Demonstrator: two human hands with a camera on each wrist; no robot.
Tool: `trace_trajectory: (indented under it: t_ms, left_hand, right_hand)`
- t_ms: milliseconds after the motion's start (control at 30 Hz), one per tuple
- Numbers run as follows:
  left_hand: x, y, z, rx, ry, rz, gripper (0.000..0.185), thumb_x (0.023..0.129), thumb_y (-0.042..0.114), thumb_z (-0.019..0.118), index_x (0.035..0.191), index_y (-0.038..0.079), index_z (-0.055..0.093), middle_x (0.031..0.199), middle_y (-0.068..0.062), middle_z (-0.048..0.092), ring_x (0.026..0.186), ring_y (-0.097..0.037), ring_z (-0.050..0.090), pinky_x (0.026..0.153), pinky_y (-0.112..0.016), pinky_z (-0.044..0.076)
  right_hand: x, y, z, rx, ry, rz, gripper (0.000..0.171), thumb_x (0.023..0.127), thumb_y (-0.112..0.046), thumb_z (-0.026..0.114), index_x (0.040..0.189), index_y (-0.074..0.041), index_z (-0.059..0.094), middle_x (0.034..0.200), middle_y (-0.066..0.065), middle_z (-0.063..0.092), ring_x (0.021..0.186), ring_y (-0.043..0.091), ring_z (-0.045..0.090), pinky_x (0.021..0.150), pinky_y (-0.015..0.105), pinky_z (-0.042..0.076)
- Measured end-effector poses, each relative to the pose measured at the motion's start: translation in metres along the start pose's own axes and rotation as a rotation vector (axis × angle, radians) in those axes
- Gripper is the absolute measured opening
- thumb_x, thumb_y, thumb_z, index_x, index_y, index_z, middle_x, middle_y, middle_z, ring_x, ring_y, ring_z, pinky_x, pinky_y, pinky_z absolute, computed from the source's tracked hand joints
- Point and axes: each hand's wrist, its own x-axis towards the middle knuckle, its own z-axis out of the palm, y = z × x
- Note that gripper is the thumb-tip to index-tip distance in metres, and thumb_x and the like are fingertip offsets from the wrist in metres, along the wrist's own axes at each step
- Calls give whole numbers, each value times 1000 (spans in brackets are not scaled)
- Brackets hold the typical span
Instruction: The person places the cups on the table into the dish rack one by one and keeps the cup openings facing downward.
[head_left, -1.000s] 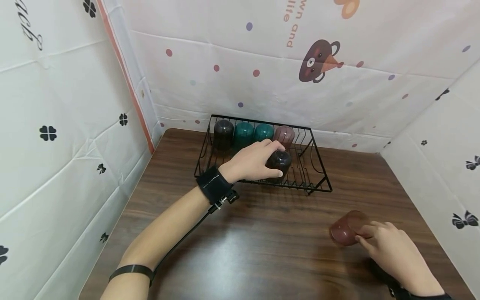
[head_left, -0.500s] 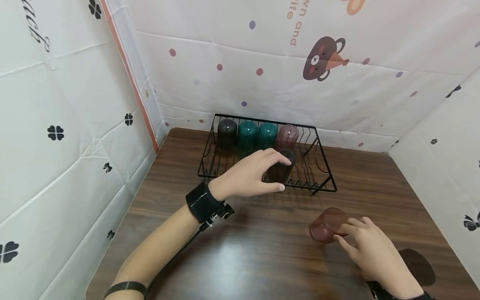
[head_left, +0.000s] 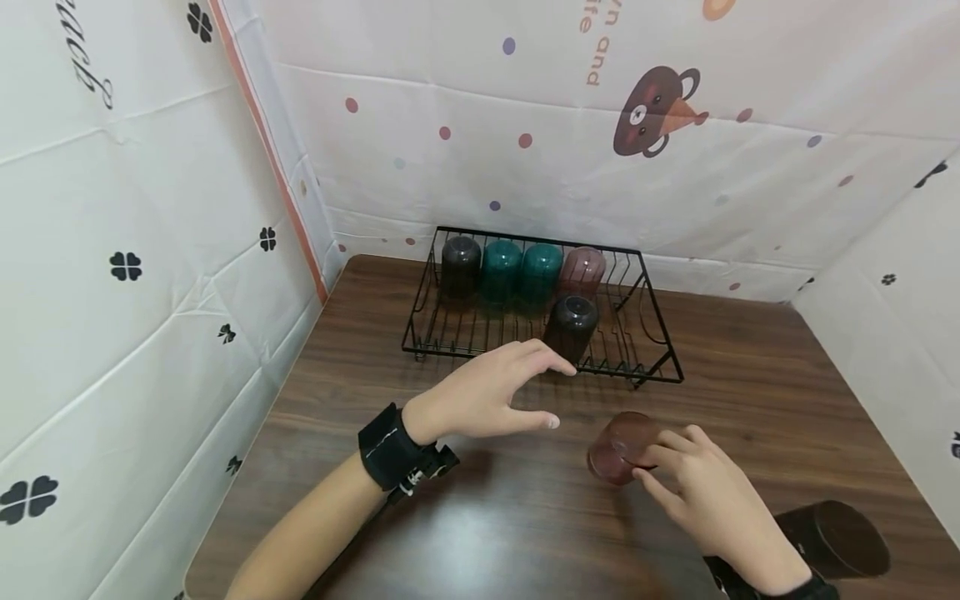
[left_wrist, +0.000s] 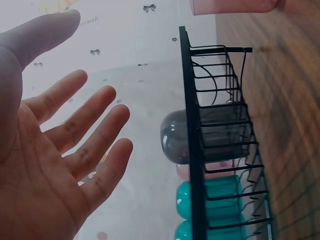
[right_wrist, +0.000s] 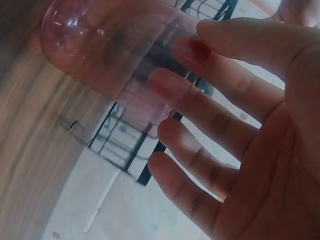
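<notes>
Holding a pinkish translucent cup (head_left: 621,447) in the right hand (head_left: 708,500), fingers wrapped round its side, cup tipped on its side just above the table (head_left: 525,517); wrist view shows the fingers (right_wrist: 210,105) against the cup wall (right_wrist: 115,50). Left hand (head_left: 491,392) is spread wide, palm empty, hovering over the table at about 9 o'clock of the cup, just in front of the wire rack (head_left: 660,367).

Rack sits at 12 o'clock of the hands. Inside: a dark cup (head_left: 572,325) upside down near the front, and a back row of a dark cup (head_left: 461,262), two teal cups (head_left: 521,267) and a pink cup (head_left: 581,268), all inverted. Another dark cup (head_left: 836,537) lies on the table at 4 o'clock of the right hand.

Risks, my read: grip is fingertip-heavy on a smooth wall, so the cup could slip or roll. The free hand is close to the rack's front rail; a careless sweep could knock it or the front dark cup.

Unclear: right thumb position hidden behind the cup. Can't tell if the cup touches the table. Right wrist view is blurred. Dark cup at 4 o'clock is partly behind the right forearm.
</notes>
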Motion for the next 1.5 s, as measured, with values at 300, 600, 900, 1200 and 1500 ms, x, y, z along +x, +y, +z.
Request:
trace_trajectory:
  t_ms: [300,600,900,1200,1500]
  left_hand:
    - [-21,-9,18,-75,-10,-60,57,95,46,69,144,26,51,140,7,56,127,-8,54,105,-34,50]
    - [-37,-21,44,-150,-50,-159,70,90,45,76,150,28,44,149,7,50,135,-15,53,108,-38,49]
    - [-44,-34,67,-174,-79,-273,87,85,46,81,156,26,36,154,3,47,140,-17,49,112,-43,45]
    - [-46,-43,82,-179,-76,-305,85,81,48,84,151,23,43,142,5,54,126,-10,56,105,-34,50]
    - [-48,-45,85,-211,-65,-329,79,78,44,86,145,25,48,131,8,59,114,-4,58,95,-25,51]
  right_hand:
    - [14,-14,5,33,26,-56,16,78,-19,86,89,-26,77,88,-16,64,82,5,43,66,26,42]
    - [25,-27,17,88,46,-94,17,77,-19,87,87,-26,75,90,-16,64,84,4,47,68,26,46]
    - [37,-40,31,169,50,-89,16,79,-19,86,90,-25,75,95,-17,65,89,2,49,71,25,50]
    - [50,-53,43,267,39,-97,15,83,-17,84,93,-25,77,100,-19,65,94,1,49,76,26,53]
    - [55,-56,65,475,91,-105,28,84,-17,84,108,-22,72,120,-6,65,105,7,56,82,28,54]
